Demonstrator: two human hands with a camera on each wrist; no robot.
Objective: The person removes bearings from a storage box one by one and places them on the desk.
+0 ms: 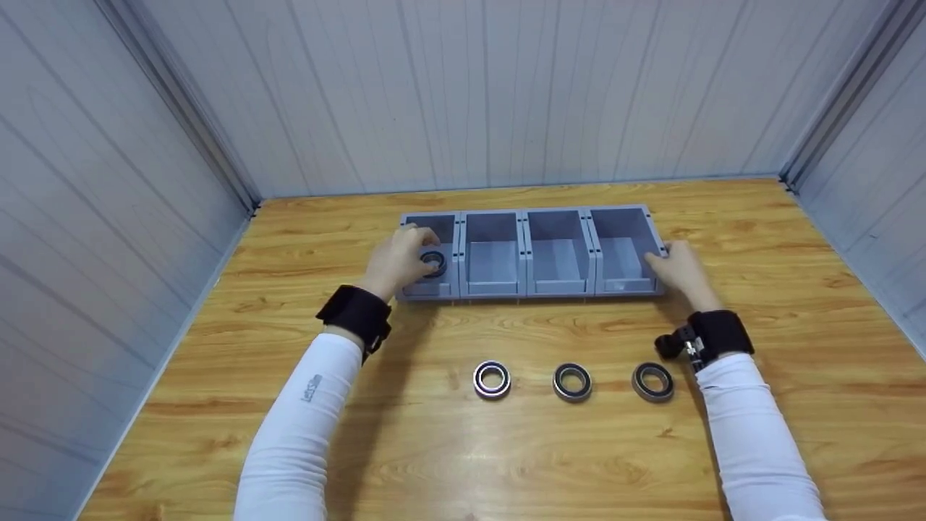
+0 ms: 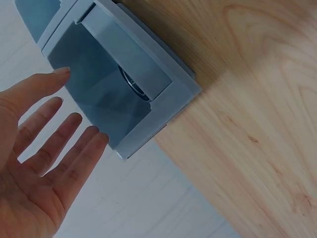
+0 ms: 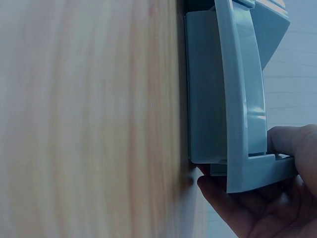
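Four joined grey bins stand in a row, the leftmost bin [image 1: 428, 291] holding a ball bearing [image 1: 436, 257]. My left hand [image 1: 399, 259] is over that bin's left side. In the left wrist view its fingers are spread and hold nothing, and the bearing [image 2: 132, 84] lies partly hidden behind the bin's front lip. At the row's other end, my right hand [image 1: 678, 269] grips the side wall of the rightmost bin [image 1: 628, 286]. The right wrist view has the thumb on the inner side and the other fingers outside and below the bin's corner [image 3: 247, 173].
Three more bearings lie spaced out on the wooden table in front of the bins: a left one [image 1: 478, 381], a middle one [image 1: 559, 385] and a right one [image 1: 638, 383] near the right wrist camera [image 1: 670, 346]. Pale panel walls [image 1: 506, 94] enclose the back and sides.
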